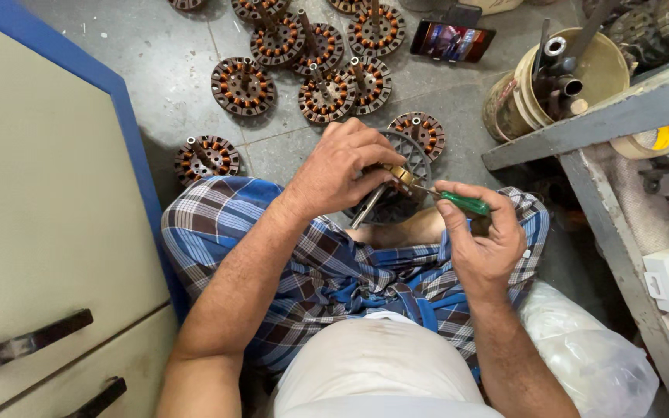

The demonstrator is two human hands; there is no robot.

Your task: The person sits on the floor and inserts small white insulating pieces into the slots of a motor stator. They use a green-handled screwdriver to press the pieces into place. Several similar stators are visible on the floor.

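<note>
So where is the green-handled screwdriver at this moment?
In the head view, the green-handled screwdriver is in the right hand, right of centre over the lap, with its tip toward the round motor part that the left hand steadies.

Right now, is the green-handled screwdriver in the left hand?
No, the right hand grips the green-handled screwdriver, while the left hand holds the round motor part over the lap.

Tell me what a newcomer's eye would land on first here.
At centre, the left hand grips a dark round motor part over the lap while the right hand holds a green-handled screwdriver to it. Behind, copper-wound stators lie spread on the grey floor.
</note>
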